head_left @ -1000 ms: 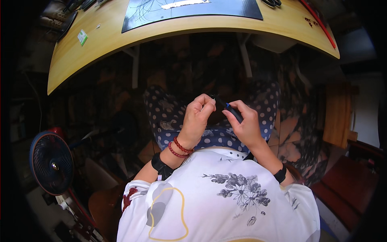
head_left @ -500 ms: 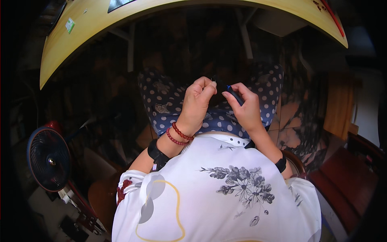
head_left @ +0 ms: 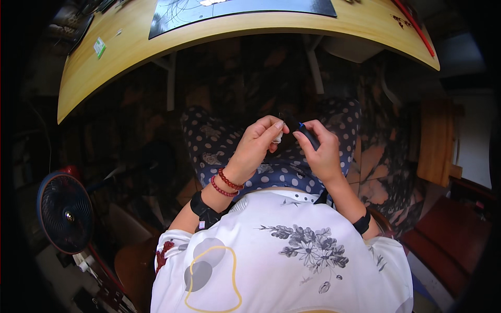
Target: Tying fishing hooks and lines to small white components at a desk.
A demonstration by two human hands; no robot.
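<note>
Over my lap, my left hand (head_left: 257, 140) is closed in a pinch, thumb against the fingers. A small white piece (head_left: 278, 137) shows beneath its fingertips, too small to name. Something thin and dark sticks up past the thumb, hard to make out against the floor. Just to the right, my right hand (head_left: 324, 152) is wrapped round a thick dark pen-shaped tool (head_left: 309, 136) with a bright blue tip. That tip points up and left toward my left fingertips, a short gap apart from them.
Ahead stands a yellow wooden table (head_left: 128, 49) bearing a dark glossy panel (head_left: 242, 20), a small green-and-white packet (head_left: 99, 47) and a red rod (head_left: 416, 28) on the right. A round fan (head_left: 66, 213) is at my left. Dark red furniture (head_left: 448, 229) sits at my right.
More of the table and its dark panel has come into view as the view tilts up. My left hand has turned a little, and the white piece shows more. Both hands keep their grip.
</note>
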